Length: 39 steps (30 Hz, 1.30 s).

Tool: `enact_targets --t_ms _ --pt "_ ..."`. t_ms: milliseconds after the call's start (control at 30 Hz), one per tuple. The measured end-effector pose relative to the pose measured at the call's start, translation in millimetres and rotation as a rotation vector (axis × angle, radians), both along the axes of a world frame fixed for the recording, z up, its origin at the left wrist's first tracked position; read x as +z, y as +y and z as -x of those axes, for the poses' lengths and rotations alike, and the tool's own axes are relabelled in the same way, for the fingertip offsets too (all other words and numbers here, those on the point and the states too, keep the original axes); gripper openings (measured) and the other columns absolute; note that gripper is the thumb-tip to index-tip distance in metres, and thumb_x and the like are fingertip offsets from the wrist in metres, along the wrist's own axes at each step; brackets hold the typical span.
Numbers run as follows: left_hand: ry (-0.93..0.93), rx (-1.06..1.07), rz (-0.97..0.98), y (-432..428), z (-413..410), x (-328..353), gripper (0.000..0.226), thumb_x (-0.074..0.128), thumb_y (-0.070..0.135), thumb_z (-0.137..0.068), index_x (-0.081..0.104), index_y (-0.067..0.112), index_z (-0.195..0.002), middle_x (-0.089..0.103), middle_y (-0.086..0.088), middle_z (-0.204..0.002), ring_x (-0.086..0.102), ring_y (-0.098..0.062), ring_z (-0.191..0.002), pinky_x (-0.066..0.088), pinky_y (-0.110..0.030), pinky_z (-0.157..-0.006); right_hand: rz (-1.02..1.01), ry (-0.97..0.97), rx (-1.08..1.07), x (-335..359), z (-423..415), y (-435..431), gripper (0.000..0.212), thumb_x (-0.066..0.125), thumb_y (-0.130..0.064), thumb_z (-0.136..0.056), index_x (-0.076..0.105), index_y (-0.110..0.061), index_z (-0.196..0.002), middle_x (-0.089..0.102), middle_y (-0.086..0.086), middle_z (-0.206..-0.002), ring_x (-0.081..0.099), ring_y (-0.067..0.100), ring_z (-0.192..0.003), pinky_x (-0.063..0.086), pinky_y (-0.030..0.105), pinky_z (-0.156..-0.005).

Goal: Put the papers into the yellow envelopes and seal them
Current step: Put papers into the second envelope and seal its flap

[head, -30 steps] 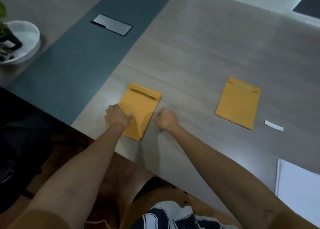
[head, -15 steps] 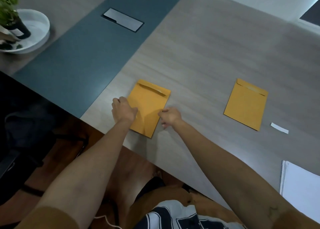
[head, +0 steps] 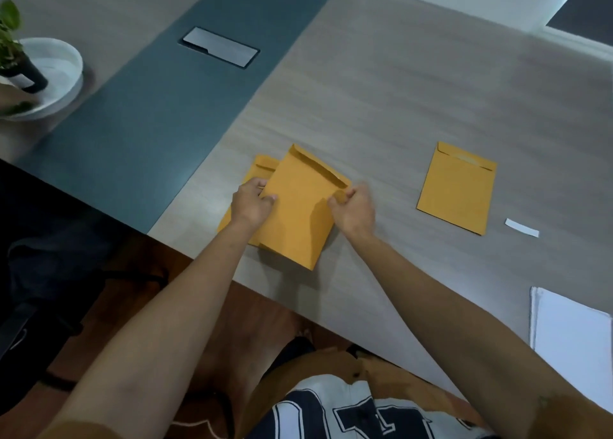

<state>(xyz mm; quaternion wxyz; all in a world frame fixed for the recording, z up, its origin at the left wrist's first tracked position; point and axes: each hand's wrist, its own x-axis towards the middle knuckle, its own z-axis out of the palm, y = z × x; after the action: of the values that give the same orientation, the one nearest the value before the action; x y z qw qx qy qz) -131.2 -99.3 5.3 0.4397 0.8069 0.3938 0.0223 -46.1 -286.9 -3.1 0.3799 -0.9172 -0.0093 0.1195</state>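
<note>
A yellow envelope [head: 300, 213] is lifted off a stack near the table's front edge, tilted, flap end away from me. My left hand [head: 250, 203] pinches its left edge and my right hand [head: 353, 208] grips its right edge. Under it a second yellow envelope [head: 262, 166] lies flat, mostly hidden. A third yellow envelope [head: 459, 186] lies flat to the right, flap folded down. White papers [head: 570, 339] lie at the right edge of the view.
A small white strip [head: 521, 227] lies beside the right envelope. A white dish with a potted plant [head: 49, 76] stands at the far left. A metal cable hatch [head: 220, 47] sits in the blue-grey band of the table [head: 381, 90].
Both hands have taken hold of the top envelope and raised it, turning it clockwise. This uncovers a second envelope beneath it. The view has shifted slightly.
</note>
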Motion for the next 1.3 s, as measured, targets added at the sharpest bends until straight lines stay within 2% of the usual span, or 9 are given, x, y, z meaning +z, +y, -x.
enact_targets --t_ms 167,300,400,567,700,900,1033,1133,1300 --pt "0.062 -0.224 0.070 -47 -13 -16 0.035 0.070 0.021 -0.090 0.062 0.015 -0.124 0.061 -0.007 -0.134 0.055 -0.026 -0.125 0.046 -0.036 -0.094 0.216 -0.184 -0.012 1 -9 -68 0.038 0.070 -0.028 -0.083 0.047 -0.019 -0.112 0.047 -0.001 -0.113 0.054 0.017 -0.089 0.045 0.031 -0.066" --pt "0.104 -0.418 0.079 -94 -27 -28 0.036 0.070 0.017 -0.090 0.062 0.009 -0.125 0.061 -0.008 -0.134 0.055 -0.024 -0.127 0.046 -0.035 -0.098 0.344 -0.047 0.098 -7 -11 -137 0.035 0.063 -0.037 -0.084 0.052 -0.028 -0.116 0.051 -0.005 -0.118 0.058 0.018 -0.095 0.047 0.032 -0.072" --pt "0.139 -0.535 0.092 -133 -42 -31 0.038 0.070 0.015 -0.090 0.061 0.007 -0.126 0.060 -0.011 -0.135 0.054 -0.025 -0.127 0.045 -0.033 -0.097 0.379 0.032 0.060 -9 -9 -185 0.022 0.056 -0.044 -0.089 0.060 -0.031 -0.106 0.064 -0.006 -0.107 0.062 0.019 -0.098 0.051 0.034 -0.077" --pt "0.209 -0.715 0.067 -187 -67 -30 0.031 0.072 0.016 -0.088 0.065 0.013 -0.119 0.063 -0.008 -0.129 0.058 -0.025 -0.119 0.047 -0.036 -0.095 0.313 0.148 -0.063 -7 1 -247 0.027 0.060 -0.045 -0.086 0.063 -0.029 -0.107 0.071 -0.005 -0.105 0.064 0.020 -0.100 0.055 0.037 -0.082" --pt "0.225 -0.795 0.039 -212 -82 -33 0.024 0.071 0.015 -0.088 0.067 0.015 -0.111 0.065 -0.007 -0.125 0.060 -0.023 -0.115 0.047 -0.032 -0.089 0.365 0.170 0.048 -4 12 -274 0.047 0.073 -0.047 -0.075 0.057 -0.028 -0.115 0.063 -0.008 -0.111 0.060 0.016 -0.102 0.054 0.039 -0.084" --pt "0.236 -0.870 -0.058 -231 -90 -35 0.028 0.073 0.018 -0.086 0.068 0.014 -0.114 0.067 -0.003 -0.105 0.057 -0.017 -0.089 0.040 -0.025 -0.076 0.229 0.196 -0.078 -12 12 -309 0.029 0.067 -0.034 -0.085 0.058 -0.023 -0.110 0.071 0.003 -0.099 0.064 0.023 -0.095 0.055 0.038 -0.082" --pt "0.226 -0.871 -0.074 -230 -91 -35 0.027 0.073 0.016 -0.085 0.069 0.018 -0.112 0.064 0.002 -0.097 0.057 -0.016 -0.089 0.042 -0.026 -0.078 0.146 0.104 -0.157 -16 9 -317 0.017 0.067 -0.032 -0.086 0.063 -0.022 -0.100 0.071 -0.004 -0.082 0.066 0.018 -0.084 0.053 0.029 -0.071" --pt "0.215 -0.872 -0.094 -227 -90 -33 0.025 0.074 0.016 -0.084 0.070 0.021 -0.108 0.068 0.001 -0.099 0.058 -0.015 -0.087 0.043 -0.027 -0.076 0.104 0.118 -0.198 -18 5 -323 0.007 0.069 -0.028 -0.083 0.064 -0.025 -0.087 0.064 -0.014 -0.070 0.065 0.011 -0.076 0.040 0.017 -0.056" --pt "0.207 -0.885 -0.204 -226 -84 -31 0.035 0.080 0.017 -0.079 0.069 0.020 -0.112 0.067 -0.003 -0.101 0.056 -0.015 -0.087 0.045 -0.029 -0.075 0.119 0.167 -0.237 -29 3 -331 0.008 0.068 -0.026 -0.081 0.068 -0.020 -0.086 0.066 -0.009 -0.076 0.066 0.013 -0.080 0.046 0.021 -0.059"
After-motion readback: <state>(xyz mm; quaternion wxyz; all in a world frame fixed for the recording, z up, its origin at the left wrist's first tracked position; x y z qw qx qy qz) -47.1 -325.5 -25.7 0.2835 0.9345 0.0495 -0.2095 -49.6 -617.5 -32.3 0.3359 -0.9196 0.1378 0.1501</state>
